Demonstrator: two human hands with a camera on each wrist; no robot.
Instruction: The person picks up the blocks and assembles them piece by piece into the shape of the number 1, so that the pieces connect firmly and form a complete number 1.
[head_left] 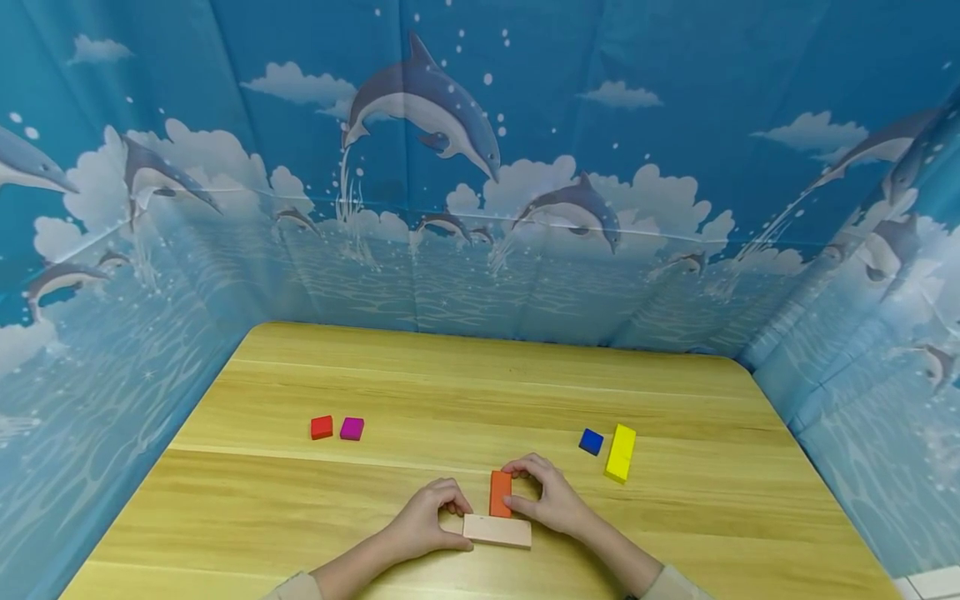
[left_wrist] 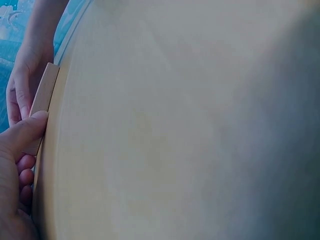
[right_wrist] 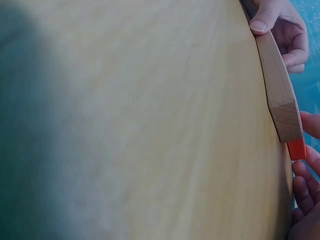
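A plain wooden block [head_left: 497,531] lies crosswise near the table's front. My left hand [head_left: 426,521] grips its left end between thumb and fingers; the left wrist view shows the thumb on the wooden block [left_wrist: 44,92]. Against the block's far side, an orange block [head_left: 500,493] points away from me. My right hand [head_left: 553,498] pinches the orange block, its thumb on the right side and fingers at the far end. In the right wrist view, the orange block [right_wrist: 297,149] shows just past the end of the wooden one, beside my right fingers.
Toward the left on the wooden table [head_left: 450,375] lie a red block [head_left: 322,427] and a purple block [head_left: 352,429]. A blue block [head_left: 591,442] and a long yellow block [head_left: 620,453] lie to the right. A dolphin-print curtain [head_left: 450,275] surrounds the table's back and sides.
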